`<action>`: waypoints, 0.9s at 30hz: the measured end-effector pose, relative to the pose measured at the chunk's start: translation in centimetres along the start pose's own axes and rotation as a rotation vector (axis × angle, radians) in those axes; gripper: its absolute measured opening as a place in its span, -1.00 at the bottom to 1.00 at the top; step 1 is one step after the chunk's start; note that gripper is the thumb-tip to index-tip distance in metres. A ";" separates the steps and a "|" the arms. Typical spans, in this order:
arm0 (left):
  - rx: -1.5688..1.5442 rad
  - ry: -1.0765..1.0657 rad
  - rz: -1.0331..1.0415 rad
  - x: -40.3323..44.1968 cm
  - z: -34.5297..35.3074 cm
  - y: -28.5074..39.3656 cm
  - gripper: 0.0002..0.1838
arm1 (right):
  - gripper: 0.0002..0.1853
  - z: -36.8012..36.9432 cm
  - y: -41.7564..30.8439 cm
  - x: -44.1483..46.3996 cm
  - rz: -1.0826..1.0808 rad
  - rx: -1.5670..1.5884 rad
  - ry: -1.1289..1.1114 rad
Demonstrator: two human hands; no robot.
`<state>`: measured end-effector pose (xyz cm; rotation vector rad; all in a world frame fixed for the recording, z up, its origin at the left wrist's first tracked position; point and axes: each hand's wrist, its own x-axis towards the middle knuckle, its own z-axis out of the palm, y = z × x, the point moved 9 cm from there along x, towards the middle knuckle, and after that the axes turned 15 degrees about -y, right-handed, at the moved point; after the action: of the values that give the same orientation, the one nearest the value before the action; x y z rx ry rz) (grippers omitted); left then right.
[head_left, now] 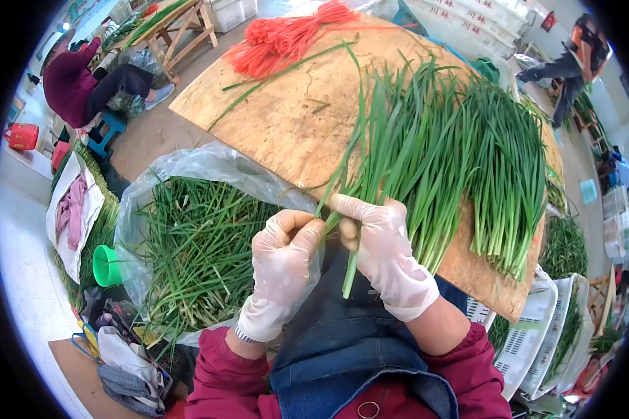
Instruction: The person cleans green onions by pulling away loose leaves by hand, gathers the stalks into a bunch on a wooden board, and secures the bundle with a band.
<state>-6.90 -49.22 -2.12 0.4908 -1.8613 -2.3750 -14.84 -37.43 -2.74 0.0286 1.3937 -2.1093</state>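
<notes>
White gloves cover both hands. My right hand [384, 248] is closed around a few garlic chives [350, 276], whose pale stem ends stick out below the fingers. Thumb and fingertips of my left hand [283, 262] pinch a thin green leaf beside those stems. Just beyond my right hand, a loose spread of chives [423, 160] lies on the wooden board [279, 115]. A thicker bundle [507, 171] rests to its right, stems toward me. Below and left of the board, a clear plastic bag [136, 209] holds a heap of loose green leaves [196, 255].
Red plastic ties [286, 43] lie at the board's far edge. A green cup [106, 266] stands left of the bag. White crates [538, 335] are at the right. One person [73, 80] sits at the upper left; another [580, 56] is at the upper right.
</notes>
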 end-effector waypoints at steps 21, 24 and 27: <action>0.448 -0.060 0.052 -4.4 -4.4 2.2 -0.76 | -0.70 0.9 -0.3 0.2 0.005 0.318 -0.371; 0.052 -0.289 -0.121 -1.9 0.7 0.9 -0.77 | -0.76 1.0 -0.1 0.1 -0.028 0.308 -0.494; -0.122 -0.274 -0.200 -1.1 1.7 -0.8 -0.80 | -0.75 0.8 -0.3 -0.2 -0.010 0.262 -0.406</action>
<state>-6.30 -47.13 -2.33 0.3710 -1.8297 -2.7933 -14.61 -37.96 -2.10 -0.2864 0.8790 -2.1413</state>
